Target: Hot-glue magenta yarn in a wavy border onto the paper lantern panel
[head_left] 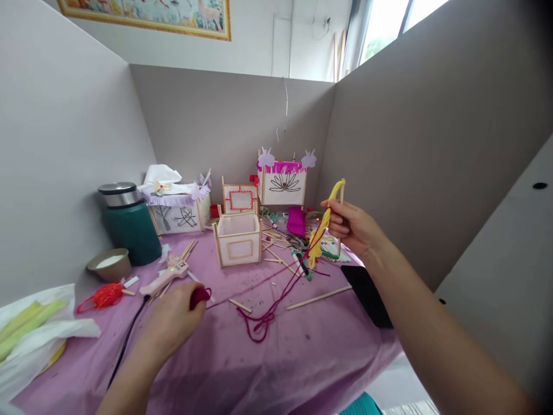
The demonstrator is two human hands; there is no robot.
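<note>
My left hand [179, 311] is closed around a small ball of dark magenta yarn [199, 295], low over the left side of the table. A strand of this yarn runs right across the table, and a loose tangle of magenta yarn [263, 323] lies near the front. Raised at the right, my right hand [352, 225] pinches a bundle of yellow yarn [320, 233] and a thin wooden stick [342, 196] together. Magenta strands hang along the yellow bundle.
A white box framed with sticks [239, 237] stands mid-table. Behind are decorated panels [283, 187]. At left are a teal thermos [129, 225], a bowl [109, 265], a pink glue gun [166, 279] and red yarn [107, 295]. A black phone-like slab [367, 295] lies right. Grey partitions [233, 115] enclose the table.
</note>
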